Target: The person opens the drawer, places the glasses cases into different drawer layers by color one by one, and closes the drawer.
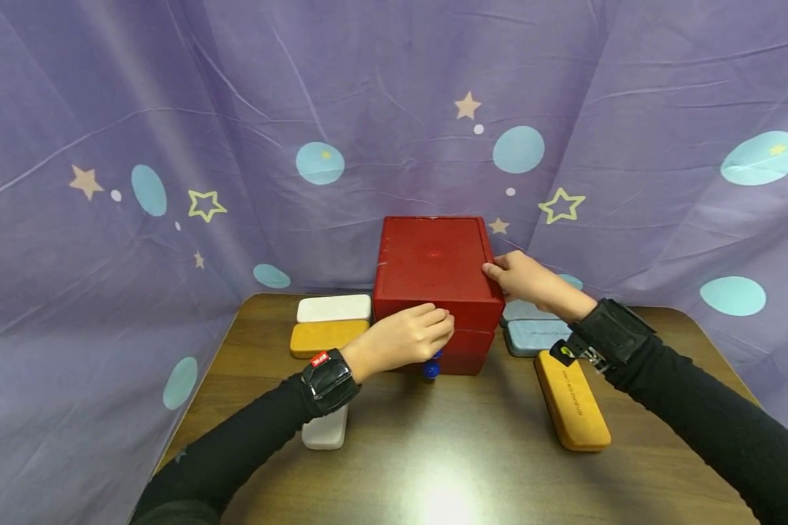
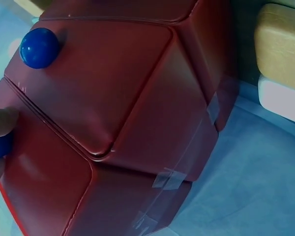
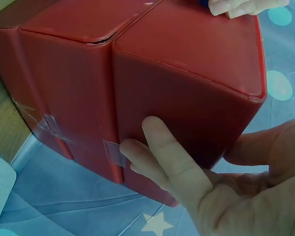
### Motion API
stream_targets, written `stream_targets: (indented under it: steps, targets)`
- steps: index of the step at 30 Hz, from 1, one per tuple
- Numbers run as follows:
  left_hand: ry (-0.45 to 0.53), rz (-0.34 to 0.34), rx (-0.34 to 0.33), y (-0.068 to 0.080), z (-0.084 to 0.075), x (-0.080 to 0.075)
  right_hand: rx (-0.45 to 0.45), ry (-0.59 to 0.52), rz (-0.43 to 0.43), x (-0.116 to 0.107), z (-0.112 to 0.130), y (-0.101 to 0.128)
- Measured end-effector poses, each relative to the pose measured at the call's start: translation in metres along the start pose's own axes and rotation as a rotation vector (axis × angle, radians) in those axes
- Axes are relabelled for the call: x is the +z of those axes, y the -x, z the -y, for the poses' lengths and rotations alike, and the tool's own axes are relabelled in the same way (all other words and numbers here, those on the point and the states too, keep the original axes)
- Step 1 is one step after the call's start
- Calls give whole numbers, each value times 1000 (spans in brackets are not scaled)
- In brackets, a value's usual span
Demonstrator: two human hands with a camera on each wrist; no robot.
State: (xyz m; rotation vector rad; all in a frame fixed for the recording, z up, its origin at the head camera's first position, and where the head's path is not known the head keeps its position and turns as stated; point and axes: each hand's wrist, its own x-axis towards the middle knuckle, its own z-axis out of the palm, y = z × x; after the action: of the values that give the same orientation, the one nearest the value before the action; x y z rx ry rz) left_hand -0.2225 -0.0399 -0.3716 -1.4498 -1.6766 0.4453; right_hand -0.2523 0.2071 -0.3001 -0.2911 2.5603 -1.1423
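Box (image 1: pixel 433 259) of red colour, with three stacked tiers that look like drawers, stands at the back of the surface (image 1: pixel 466 445), near the curtain (image 1: pixel 394 109). The left hand (image 1: pixel 410 335) pinches the upper blue knob (image 2: pixel 1 145) between thumb and finger. The right hand (image 1: pixel 528 281) has its thumb over the top edge and its fingers stretched along the side, so it seems to brace the box. I judge that the step in hand is taking hold of the top tier to draw it out; its front looks not yet pulled away. The next move calls, I think, for a straight, gentle pull by the left hand, while the right one steadies the body.

Some things are difficult to see. The left hand covers the upper knob in the head view, and its own wrist view cuts most of it off. What the box contains is hidden. The left wrist also partly covers a white case (image 1: pixel 325 432).
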Motion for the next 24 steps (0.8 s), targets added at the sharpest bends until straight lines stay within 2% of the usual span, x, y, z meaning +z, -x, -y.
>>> stream_targets:
  steps: [14, 24]
  targets:
    - [14, 17, -16, 0, -3, 0, 1, -51, 0, 0, -2, 1]
    - [7, -23, -13, -1, -9, -8, -14, -62, -21, 1, -3, 2]
